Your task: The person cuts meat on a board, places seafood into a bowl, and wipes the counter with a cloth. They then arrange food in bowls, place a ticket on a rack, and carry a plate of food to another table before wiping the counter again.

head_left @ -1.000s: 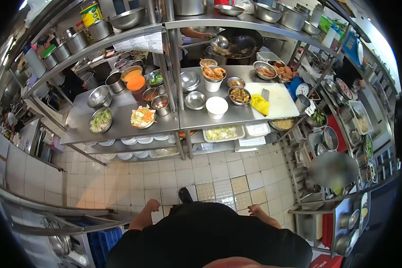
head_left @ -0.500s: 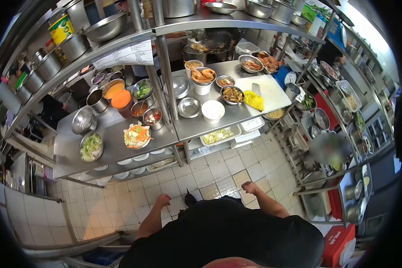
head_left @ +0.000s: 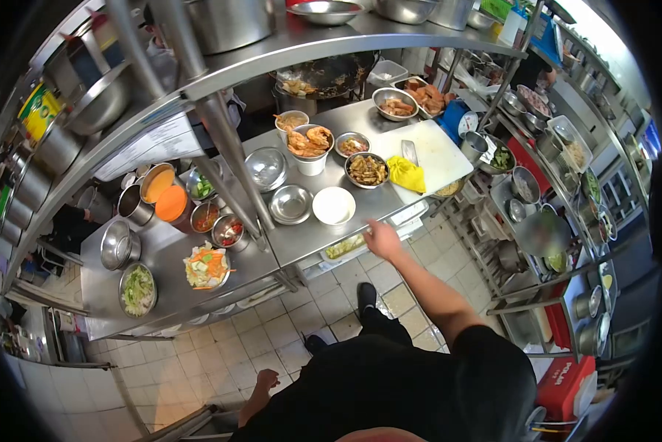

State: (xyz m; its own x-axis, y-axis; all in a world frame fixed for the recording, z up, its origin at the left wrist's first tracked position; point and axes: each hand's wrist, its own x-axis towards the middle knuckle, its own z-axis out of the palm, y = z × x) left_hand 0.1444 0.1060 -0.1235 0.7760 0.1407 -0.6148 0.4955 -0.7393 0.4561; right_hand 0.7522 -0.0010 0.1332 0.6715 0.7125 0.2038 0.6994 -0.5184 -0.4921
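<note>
My right hand is stretched out to the front edge of the steel counter, just right of and below a white tub; its fingers are blurred, so their closure is unclear. My left hand hangs low by my body over the floor, fingers curled, touching nothing. Behind the tub stand a bowl of brown cooked pieces, an empty steel bowl and a white container topped with fried pieces. A yellow cloth lies on a white cutting board beside a blade.
An overhead steel shelf with slanting posts crosses above the counter. To the left are a bowl of chopped greens, a plate of cut vegetables and an orange-lidded container. Racks of bowls stand right, near a red cooler.
My right hand has moved forward and up to the counter edge near the white tub. My left hand is lower in view. My body is closer to the counter, and one foot is forward.
</note>
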